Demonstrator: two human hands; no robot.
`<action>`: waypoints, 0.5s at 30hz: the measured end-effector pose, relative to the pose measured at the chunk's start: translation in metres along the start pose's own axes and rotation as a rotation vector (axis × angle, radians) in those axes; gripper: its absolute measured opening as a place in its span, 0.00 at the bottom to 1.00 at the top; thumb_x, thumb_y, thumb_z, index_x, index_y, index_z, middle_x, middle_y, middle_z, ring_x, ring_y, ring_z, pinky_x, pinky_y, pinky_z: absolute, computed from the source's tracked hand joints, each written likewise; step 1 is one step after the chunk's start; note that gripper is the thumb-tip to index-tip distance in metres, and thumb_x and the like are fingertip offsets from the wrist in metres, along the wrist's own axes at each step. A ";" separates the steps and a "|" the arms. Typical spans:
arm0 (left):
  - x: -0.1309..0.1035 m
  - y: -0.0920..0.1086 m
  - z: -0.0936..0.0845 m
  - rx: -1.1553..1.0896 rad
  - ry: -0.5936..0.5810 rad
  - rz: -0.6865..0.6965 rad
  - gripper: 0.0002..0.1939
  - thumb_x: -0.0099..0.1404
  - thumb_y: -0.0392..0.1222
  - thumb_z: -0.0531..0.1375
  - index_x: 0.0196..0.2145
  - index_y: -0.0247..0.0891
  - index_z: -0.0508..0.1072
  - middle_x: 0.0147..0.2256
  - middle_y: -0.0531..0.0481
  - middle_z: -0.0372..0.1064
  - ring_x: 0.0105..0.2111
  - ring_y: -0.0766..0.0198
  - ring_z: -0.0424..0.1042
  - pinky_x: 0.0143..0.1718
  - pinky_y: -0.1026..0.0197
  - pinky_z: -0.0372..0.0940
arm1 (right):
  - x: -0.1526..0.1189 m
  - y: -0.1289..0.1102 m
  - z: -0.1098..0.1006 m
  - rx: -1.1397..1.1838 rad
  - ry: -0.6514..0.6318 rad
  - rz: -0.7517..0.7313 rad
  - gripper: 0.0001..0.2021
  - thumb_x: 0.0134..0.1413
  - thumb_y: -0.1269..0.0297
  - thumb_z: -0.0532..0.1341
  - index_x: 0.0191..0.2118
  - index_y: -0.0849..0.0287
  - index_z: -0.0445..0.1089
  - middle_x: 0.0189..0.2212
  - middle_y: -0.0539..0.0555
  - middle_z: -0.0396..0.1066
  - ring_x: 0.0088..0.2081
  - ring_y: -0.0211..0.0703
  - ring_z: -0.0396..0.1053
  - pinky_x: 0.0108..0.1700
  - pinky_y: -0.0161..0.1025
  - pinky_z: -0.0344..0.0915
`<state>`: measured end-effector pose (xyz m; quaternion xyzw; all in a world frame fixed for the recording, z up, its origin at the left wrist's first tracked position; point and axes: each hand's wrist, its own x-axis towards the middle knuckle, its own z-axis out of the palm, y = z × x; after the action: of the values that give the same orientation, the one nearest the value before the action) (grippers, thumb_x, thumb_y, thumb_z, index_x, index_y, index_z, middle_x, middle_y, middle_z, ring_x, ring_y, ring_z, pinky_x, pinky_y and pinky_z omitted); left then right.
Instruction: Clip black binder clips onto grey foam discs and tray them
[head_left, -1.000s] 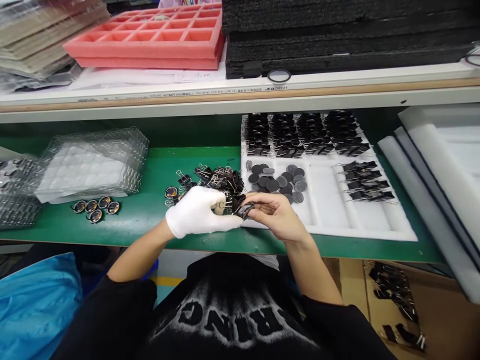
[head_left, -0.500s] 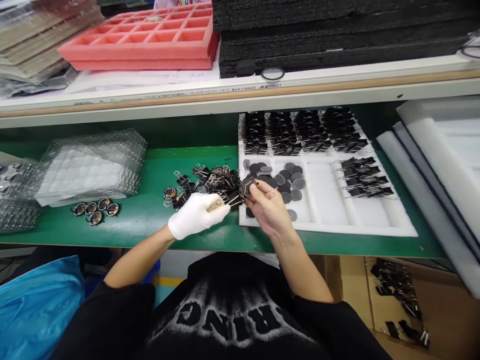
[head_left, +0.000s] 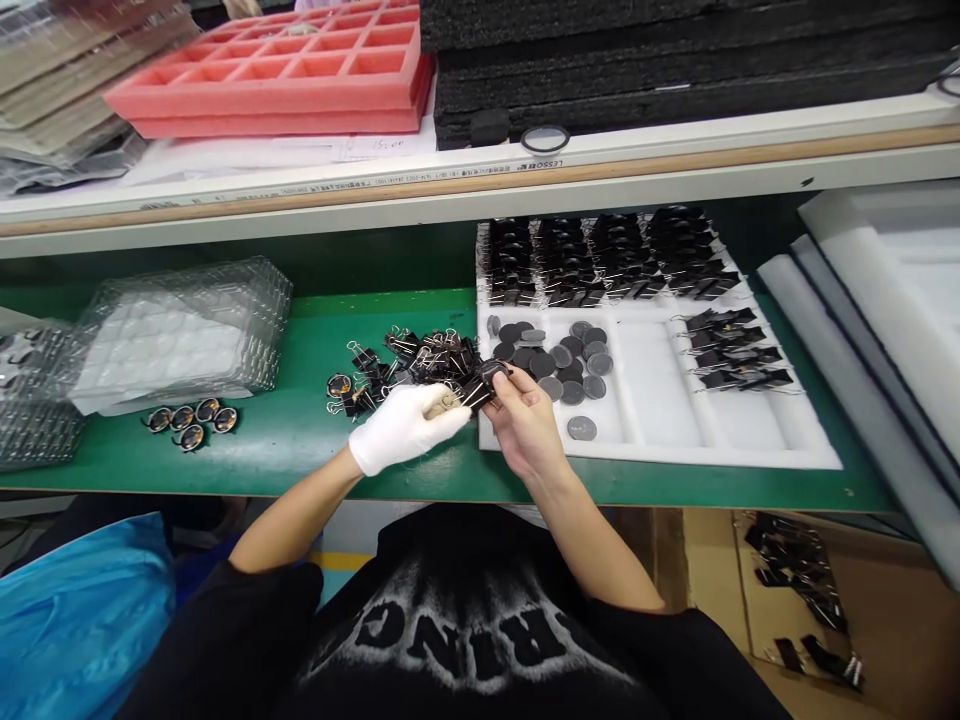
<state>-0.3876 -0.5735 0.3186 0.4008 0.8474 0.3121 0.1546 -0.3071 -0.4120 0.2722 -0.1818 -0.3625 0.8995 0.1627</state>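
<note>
My left hand (head_left: 405,427), in a white glove, pinches a black binder clip (head_left: 471,392) at the near edge of a pile of binder clips (head_left: 420,362) on the green bench. My bare right hand (head_left: 523,425) holds a dark round disc (head_left: 493,373) against that clip, at the left edge of the white foam tray (head_left: 675,420). More grey discs (head_left: 559,355) lie in the tray's left compartment, one disc (head_left: 581,428) apart near the front. Rows of clipped assemblies (head_left: 600,258) fill the tray's back, with three more (head_left: 735,348) to the right.
Several round orange-faced parts (head_left: 191,418) lie on the green mat by stacked clear blister trays (head_left: 180,330). One such part (head_left: 340,385) sits left of the clip pile. A shelf above carries pink foam trays (head_left: 285,75) and black foam sheets (head_left: 675,60). White foam sheets (head_left: 885,300) lean at right.
Both hands moved away from me toward the clip pile and tray edge. The right hand picked a disc from the tray and brought it against the clip held in the left hand.
</note>
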 end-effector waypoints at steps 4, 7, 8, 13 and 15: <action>0.018 -0.021 -0.042 0.139 0.047 0.027 0.20 0.75 0.54 0.52 0.43 0.41 0.81 0.39 0.50 0.81 0.37 0.61 0.77 0.41 0.61 0.69 | -0.003 -0.009 0.001 0.171 0.021 0.038 0.17 0.47 0.53 0.78 0.37 0.52 0.74 0.37 0.46 0.77 0.38 0.37 0.74 0.41 0.37 0.76; 0.047 -0.059 -0.078 0.467 0.171 -0.071 0.23 0.76 0.51 0.50 0.55 0.42 0.79 0.50 0.44 0.79 0.47 0.54 0.78 0.51 0.56 0.69 | -0.004 -0.013 0.002 0.243 -0.020 0.072 0.17 0.48 0.53 0.78 0.37 0.53 0.73 0.32 0.45 0.72 0.33 0.33 0.69 0.33 0.32 0.71; 0.058 -0.073 -0.087 0.556 0.117 -0.079 0.24 0.75 0.50 0.50 0.60 0.44 0.76 0.54 0.44 0.76 0.48 0.53 0.77 0.52 0.55 0.68 | -0.005 -0.014 0.002 0.256 -0.044 0.094 0.18 0.46 0.54 0.78 0.36 0.53 0.72 0.31 0.44 0.70 0.31 0.32 0.68 0.32 0.31 0.70; 0.095 -0.127 -0.103 0.500 -0.214 0.031 0.22 0.73 0.53 0.51 0.52 0.43 0.79 0.51 0.47 0.78 0.49 0.56 0.76 0.56 0.57 0.67 | -0.011 -0.010 -0.002 0.214 -0.076 0.188 0.18 0.46 0.52 0.78 0.33 0.55 0.72 0.31 0.46 0.70 0.33 0.35 0.68 0.34 0.34 0.73; 0.097 -0.138 -0.102 0.478 -0.160 -0.007 0.21 0.73 0.54 0.52 0.45 0.40 0.80 0.45 0.46 0.80 0.46 0.55 0.76 0.52 0.57 0.68 | -0.013 -0.010 -0.006 0.156 -0.068 0.170 0.16 0.47 0.54 0.77 0.34 0.55 0.73 0.32 0.47 0.71 0.34 0.36 0.70 0.37 0.35 0.74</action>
<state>-0.5814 -0.6060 0.3046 0.4464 0.8836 0.0696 0.1232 -0.2912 -0.4072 0.2774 -0.1682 -0.2802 0.9411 0.0871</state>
